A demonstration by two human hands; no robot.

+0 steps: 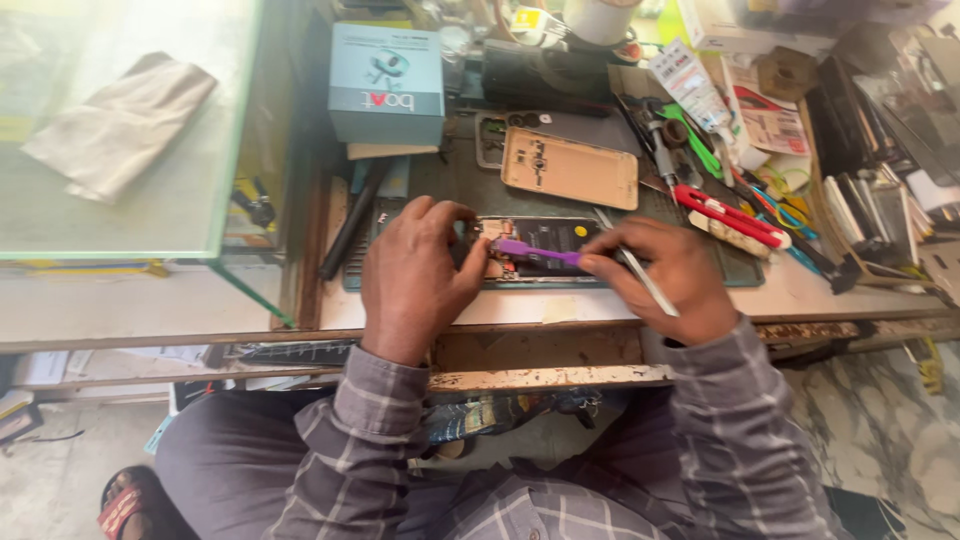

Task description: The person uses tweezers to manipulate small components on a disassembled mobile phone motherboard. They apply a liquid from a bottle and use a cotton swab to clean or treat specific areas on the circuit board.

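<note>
Opened phone (540,250) lay mid-frame on a cluttered wooden workbench (420,310) beside a glass counter (190,190). Left hand (415,270) pressed on its end; right hand (665,275) pinched a purple pry tool (535,252). Above sat a tan back cover (570,168), grey box (386,85) and red-handled cutter (730,215).

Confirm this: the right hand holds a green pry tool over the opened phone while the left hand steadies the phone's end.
Not quite. The pry tool in the right hand is purple, not green, as the head view shows. The rest stands: it lies over the opened phone, and the left hand steadies the phone's end.
</note>
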